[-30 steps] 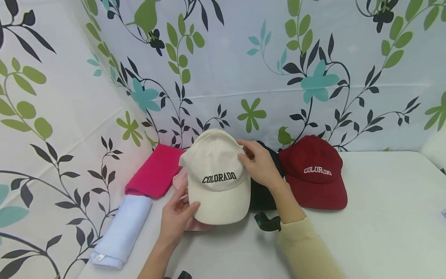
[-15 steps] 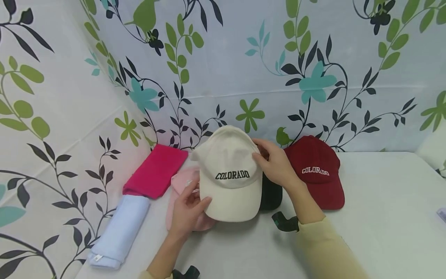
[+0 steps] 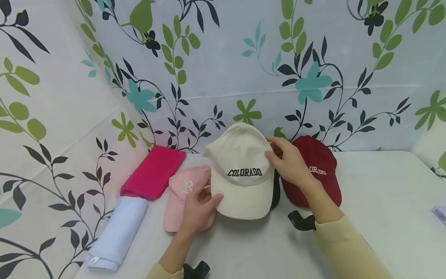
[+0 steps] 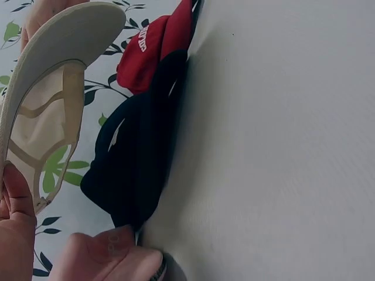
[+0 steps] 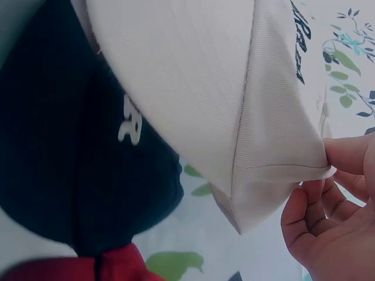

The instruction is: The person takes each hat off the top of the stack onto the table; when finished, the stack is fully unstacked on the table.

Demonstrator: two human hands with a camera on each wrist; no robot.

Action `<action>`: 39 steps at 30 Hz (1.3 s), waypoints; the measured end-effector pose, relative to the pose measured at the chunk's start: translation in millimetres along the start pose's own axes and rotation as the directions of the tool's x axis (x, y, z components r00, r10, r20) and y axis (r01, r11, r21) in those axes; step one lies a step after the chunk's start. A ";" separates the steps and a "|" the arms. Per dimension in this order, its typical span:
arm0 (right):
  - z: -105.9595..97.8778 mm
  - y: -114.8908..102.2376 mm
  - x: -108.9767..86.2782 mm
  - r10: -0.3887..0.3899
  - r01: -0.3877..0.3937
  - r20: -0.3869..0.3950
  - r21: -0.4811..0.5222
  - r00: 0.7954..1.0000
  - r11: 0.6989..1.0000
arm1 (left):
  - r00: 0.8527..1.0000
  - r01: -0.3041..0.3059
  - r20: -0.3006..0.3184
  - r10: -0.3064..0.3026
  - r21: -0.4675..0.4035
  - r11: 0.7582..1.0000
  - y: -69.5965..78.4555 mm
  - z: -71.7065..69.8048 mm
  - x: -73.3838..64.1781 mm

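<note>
My left grip (image 3: 200,205) pinches the brim edge of the cream cap (image 3: 242,199), and my right grip (image 3: 289,161) is clamped on the side edge of its crown. I hold it up off the desk (image 3: 258,252), brim down and lettering towards me, in front of the black cap (image 4: 132,158), with the pink cap (image 3: 175,211) and dark red cap (image 3: 329,190) on either side.

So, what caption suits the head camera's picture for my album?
Left hand and right hand hold a cream COLORADO cap, flanked by a pink cap and a red cap.
</note>
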State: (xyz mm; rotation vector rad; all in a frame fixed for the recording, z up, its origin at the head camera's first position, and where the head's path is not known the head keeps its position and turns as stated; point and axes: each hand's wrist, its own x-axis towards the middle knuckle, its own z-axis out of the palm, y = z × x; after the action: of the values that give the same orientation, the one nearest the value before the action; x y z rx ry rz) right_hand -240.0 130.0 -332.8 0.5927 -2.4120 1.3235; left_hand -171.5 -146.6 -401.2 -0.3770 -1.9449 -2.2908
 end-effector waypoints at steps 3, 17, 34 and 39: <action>-6.2 1.9 -1.7 0.005 -0.005 -0.003 -0.022 1.000 1.000 | 1.000 0.002 0.014 -0.001 -0.023 1.000 -2.7 5.8 2.8; -39.9 6.8 -4.4 -0.009 0.007 -0.015 -0.116 1.000 0.993 | 0.997 -0.052 0.059 0.046 0.119 0.991 -8.5 30.6 19.1; -81.6 15.8 -14.6 -0.025 0.012 -0.050 -0.232 0.998 0.973 | 0.981 -0.076 0.183 0.061 0.075 0.994 -14.1 67.2 30.8; -96.0 18.3 -18.8 -0.027 0.010 -0.067 -0.241 0.997 0.971 | 0.975 -0.090 0.210 0.076 0.057 0.994 -18.1 81.5 35.5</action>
State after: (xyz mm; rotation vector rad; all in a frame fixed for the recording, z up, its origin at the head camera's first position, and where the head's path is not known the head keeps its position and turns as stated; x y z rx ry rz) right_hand -225.1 224.4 -305.1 0.4924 -2.4540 1.0055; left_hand -200.6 -60.9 -397.2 -0.7024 -2.0493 -2.2065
